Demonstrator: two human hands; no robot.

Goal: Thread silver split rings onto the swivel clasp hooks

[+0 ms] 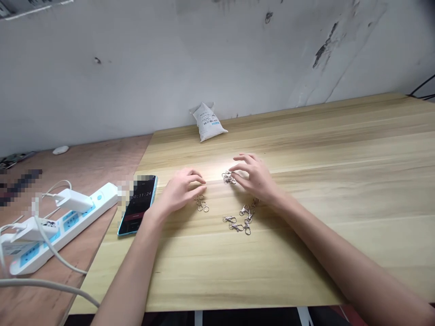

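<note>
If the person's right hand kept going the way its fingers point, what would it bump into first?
Probably the small heap of metal lobster clasps just ahead of the fingertips of the right hand. From this angle, I can't tell whether they're already touching.

The pale wood-grain bench (306, 253) carries a few split key rings (201, 203), a loose spread of swivel clasps (242, 220), a tangled clump of clasps (229, 177), a smartphone (137, 205) showing a timer near its left edge, and a white sachet (208, 121) at its back edge.
</note>
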